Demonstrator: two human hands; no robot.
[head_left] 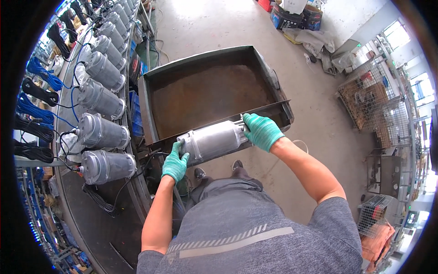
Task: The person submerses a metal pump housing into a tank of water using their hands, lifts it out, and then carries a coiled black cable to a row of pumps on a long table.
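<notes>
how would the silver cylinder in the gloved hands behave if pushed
The silver cylinder might roll, given its rounded body. It looks metallic, so likely stiff; the left hand and right hand holding opposite ends suggest some weight.

Orange sheeting (379, 241) lies by a wire cage (370, 215); dark boxes (284, 19) — well apart.

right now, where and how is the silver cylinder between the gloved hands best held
Probably by both ends, coming from either side: the left hand at the ringed end, the right hand at the end with slim rods. The silver cylinder lies on its side, crosswise between them, and its smooth round middle offers less to hook onto.
</notes>
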